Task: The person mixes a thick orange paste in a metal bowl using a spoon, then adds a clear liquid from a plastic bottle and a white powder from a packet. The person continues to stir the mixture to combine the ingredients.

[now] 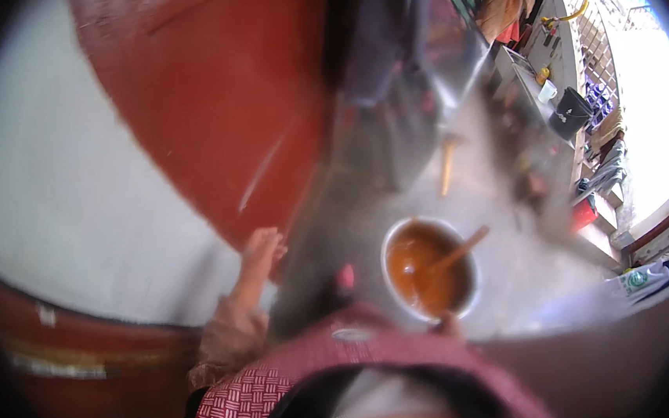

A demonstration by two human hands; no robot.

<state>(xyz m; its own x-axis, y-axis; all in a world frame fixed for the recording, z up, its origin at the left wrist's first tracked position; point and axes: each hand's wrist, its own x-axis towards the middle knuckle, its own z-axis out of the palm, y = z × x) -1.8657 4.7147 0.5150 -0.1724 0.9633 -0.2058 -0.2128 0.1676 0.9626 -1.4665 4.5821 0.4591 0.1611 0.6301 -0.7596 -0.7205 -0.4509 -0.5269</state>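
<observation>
A round metal bowl (391, 285) of orange-brown liquid is low right of centre. A wooden stick or spoon handle (463, 249) leans out of it over the right rim. My right hand (448, 326) is at the bowl's near rim and seems to grip it; most of its fingers are hidden. My left hand (262, 250) is raised beside the lower edge of a red door-like panel (239, 98). Its fingers look loosely apart, with nothing visible in them. Whether it touches the panel I cannot tell.
A pale wall (73, 182) fills the left. Beyond the bowl, a short wooden piece (447, 167) lies on the blurred grey floor (512, 266). Dark cloth (376, 41) hangs at the top. At the right are a black bucket (570, 113) and a red container (584, 213) near steps.
</observation>
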